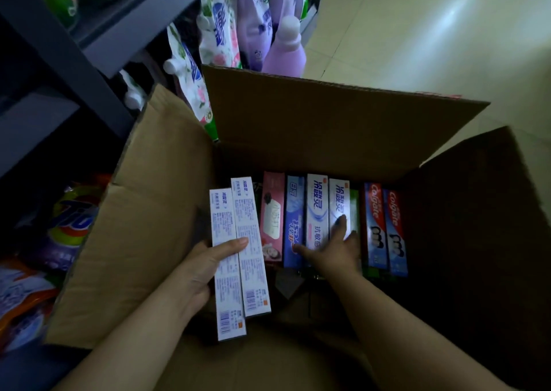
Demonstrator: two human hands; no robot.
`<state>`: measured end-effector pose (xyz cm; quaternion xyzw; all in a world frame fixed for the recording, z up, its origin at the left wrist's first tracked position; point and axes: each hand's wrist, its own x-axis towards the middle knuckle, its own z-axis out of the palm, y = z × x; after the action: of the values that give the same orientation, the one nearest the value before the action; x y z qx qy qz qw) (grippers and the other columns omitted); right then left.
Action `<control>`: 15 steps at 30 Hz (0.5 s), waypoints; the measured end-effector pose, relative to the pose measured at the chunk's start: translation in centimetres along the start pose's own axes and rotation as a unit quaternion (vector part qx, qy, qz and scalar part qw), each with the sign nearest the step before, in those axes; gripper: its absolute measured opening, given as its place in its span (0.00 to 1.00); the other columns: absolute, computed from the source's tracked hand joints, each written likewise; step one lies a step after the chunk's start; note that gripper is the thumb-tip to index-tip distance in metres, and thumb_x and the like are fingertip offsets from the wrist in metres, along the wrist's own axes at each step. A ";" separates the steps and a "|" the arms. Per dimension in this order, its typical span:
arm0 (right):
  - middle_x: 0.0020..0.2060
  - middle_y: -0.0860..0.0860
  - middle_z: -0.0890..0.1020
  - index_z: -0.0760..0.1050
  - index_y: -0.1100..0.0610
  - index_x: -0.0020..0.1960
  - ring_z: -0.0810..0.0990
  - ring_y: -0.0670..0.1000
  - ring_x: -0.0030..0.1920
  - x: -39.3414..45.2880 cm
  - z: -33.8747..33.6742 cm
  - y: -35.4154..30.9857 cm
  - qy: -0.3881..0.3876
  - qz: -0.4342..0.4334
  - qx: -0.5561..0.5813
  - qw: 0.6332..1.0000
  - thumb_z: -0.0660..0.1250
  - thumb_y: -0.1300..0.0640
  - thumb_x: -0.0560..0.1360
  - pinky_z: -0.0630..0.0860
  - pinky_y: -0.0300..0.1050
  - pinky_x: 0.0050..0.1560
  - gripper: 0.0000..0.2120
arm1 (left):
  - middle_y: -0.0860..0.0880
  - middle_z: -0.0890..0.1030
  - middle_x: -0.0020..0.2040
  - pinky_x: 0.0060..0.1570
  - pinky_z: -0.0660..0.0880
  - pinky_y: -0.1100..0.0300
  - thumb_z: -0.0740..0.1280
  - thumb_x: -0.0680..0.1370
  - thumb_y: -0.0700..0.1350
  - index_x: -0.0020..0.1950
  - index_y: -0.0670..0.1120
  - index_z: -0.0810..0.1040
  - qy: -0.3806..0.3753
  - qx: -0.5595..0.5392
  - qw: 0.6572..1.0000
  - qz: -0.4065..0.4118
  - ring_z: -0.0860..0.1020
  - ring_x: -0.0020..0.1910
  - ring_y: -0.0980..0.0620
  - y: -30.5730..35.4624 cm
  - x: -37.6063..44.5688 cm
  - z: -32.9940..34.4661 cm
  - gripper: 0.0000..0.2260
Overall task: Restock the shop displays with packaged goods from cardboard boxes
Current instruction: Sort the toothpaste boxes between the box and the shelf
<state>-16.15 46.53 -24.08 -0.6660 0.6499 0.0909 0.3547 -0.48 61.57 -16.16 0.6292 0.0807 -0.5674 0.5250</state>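
Your right hand (331,247) covers the lower ends of the white toothpaste boxes (328,202) at frame centre, and its fingertips blur against them. The box floor (298,286) below lies too dark to read. At the left edge, detergent bags (26,295) are cut off. Small print on your held cartons (238,259) is illegible.

Brown cardboard box (328,116); white cartons (238,256) with blue print; pink carton (272,211); red-and-blue Colgate cartons (384,226); lilac bottle (286,50).
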 end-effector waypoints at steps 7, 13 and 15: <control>0.73 0.61 0.53 0.39 0.43 0.77 0.54 0.64 0.72 0.4 -0.3 0.1 0.020 -0.008 0.023 1.000 0.76 0.43 0.64 0.62 0.60 0.67 0.56 | 0.43 0.85 0.40 0.43 0.76 0.50 0.70 0.72 0.40 0.50 0.44 0.79 -0.001 -0.003 1.000 -0.005 0.81 0.43 0.44 -0.4 0.6 -0.1 0.08; 0.72 0.51 0.64 0.47 0.41 0.76 0.70 0.58 0.67 -1.3 -3.8 -0.9 -0.072 -0.020 0.226 0.971 0.77 0.55 0.66 0.75 0.61 0.61 0.51 | 0.44 0.85 0.40 0.40 0.76 0.51 0.70 0.72 0.39 0.51 0.44 0.80 -0.003 -0.016 1.000 0.004 0.83 0.41 0.46 0.0 0.5 0.1 0.09; 0.65 0.49 0.66 0.49 0.39 0.75 0.75 0.56 0.60 -3.5 -5.3 -1.5 -0.125 -0.044 0.257 0.957 0.76 0.57 0.68 0.80 0.57 0.53 0.47 | 0.44 0.85 0.41 0.41 0.77 0.51 0.70 0.72 0.39 0.51 0.45 0.80 -0.011 -0.028 0.999 0.011 0.83 0.40 0.46 0.5 0.6 0.5 0.09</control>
<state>-17.00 46.07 -17.62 -0.5636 0.5719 -0.0120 0.5960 -0.21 60.70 -16.27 0.6088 0.0835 -0.5665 0.5490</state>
